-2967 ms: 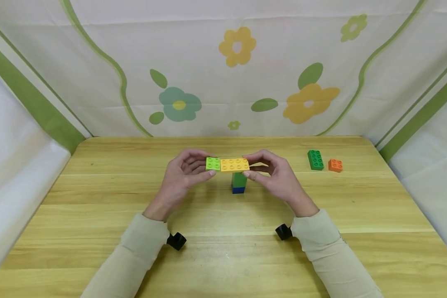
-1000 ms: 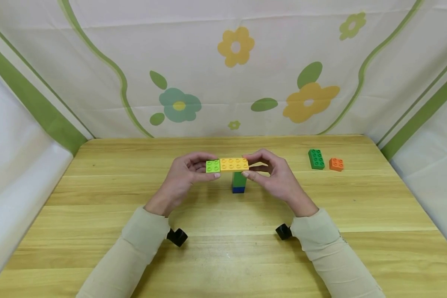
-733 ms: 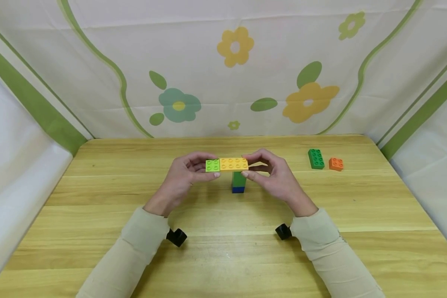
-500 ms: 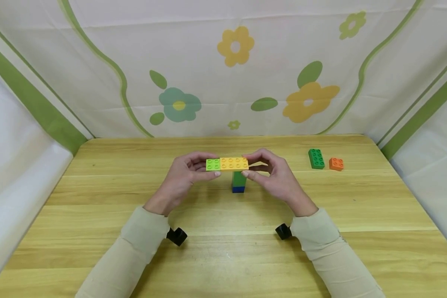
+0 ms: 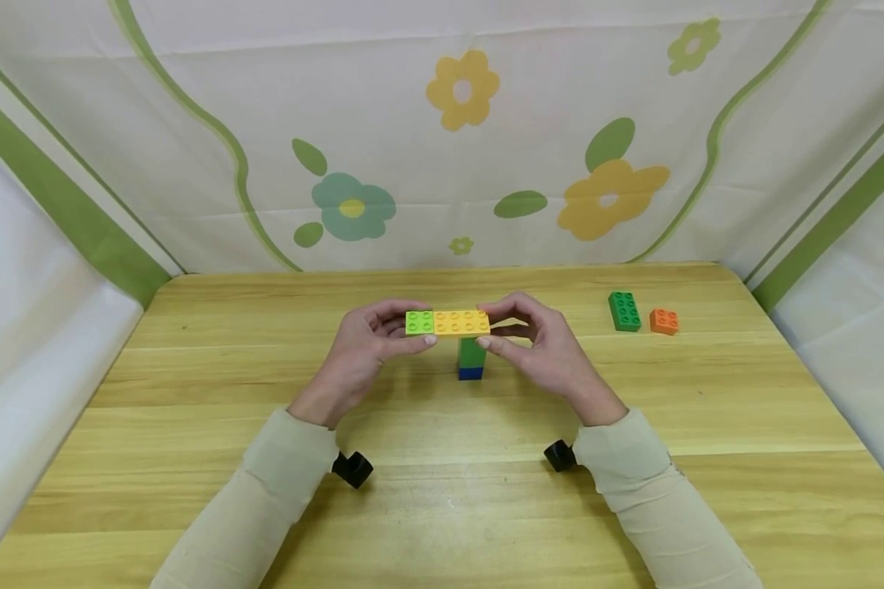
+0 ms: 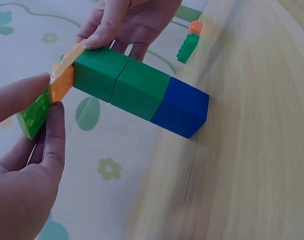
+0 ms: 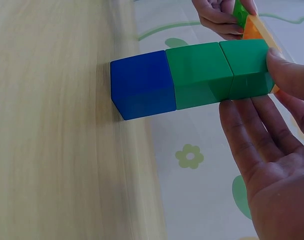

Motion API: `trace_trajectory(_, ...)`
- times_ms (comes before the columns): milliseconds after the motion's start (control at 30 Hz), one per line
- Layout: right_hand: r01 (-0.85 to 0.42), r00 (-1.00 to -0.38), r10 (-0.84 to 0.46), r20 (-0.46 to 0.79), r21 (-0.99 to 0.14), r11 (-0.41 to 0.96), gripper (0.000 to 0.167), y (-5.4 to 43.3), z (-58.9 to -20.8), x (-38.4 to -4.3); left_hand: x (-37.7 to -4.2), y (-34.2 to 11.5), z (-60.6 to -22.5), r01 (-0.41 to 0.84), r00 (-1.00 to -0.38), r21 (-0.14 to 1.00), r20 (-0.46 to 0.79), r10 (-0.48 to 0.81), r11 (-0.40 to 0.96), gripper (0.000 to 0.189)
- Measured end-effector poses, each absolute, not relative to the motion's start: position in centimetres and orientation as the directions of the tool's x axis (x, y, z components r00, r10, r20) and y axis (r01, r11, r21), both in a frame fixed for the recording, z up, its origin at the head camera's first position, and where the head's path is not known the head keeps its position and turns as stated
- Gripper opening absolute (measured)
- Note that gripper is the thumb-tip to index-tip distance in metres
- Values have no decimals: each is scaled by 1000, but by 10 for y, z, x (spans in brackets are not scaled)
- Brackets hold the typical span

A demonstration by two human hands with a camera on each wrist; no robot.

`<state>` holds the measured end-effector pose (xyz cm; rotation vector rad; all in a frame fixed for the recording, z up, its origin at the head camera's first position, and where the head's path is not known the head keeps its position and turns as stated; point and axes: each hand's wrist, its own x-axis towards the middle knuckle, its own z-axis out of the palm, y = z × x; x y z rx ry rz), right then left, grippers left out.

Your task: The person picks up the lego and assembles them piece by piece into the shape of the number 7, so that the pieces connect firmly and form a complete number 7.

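Note:
In the head view a tower stands mid-table: a blue block [image 5: 471, 374] at the bottom, then two green blocks [image 6: 142, 90], topped by a flat yellow eight-stud brick [image 5: 461, 322]. The yellow brick overhangs to the left. Against its left end sits a lime-green four-stud brick [image 5: 419, 322], level with it. My left hand [image 5: 361, 348] pinches the lime brick between thumb and fingers, fingertips right at the seam. My right hand [image 5: 541, 352] grips the tower top, thumb and fingers at the yellow brick's right end and the upper green block, as the right wrist view shows.
A dark green eight-stud brick [image 5: 624, 312] and an orange four-stud brick [image 5: 664, 321] lie at the back right of the wooden table [image 5: 442, 507]. Behind the table hangs a white curtain [image 5: 214, 65] printed with flowers.
My left fingers have shifted right to the seam. The lime brick, which sat slightly nearer me than the yellow one a second ago, now lines up with it. The right hand keeps its grip.

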<state>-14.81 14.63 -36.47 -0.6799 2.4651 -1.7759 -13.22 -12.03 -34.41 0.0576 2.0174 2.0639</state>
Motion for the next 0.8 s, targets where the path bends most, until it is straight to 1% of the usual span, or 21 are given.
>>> trace_trajectory(567,-338,-899,-368,238,-911,237,29,146,-366,-149,-132,-120,-346,-146,-969,989,-143,203,-1,48)
trace_trajectory(800,-336,-900,-366,235,-911,240,29,146,-366,-149,-133,-120,-347,-150,-968,988,-153,198,27,47)
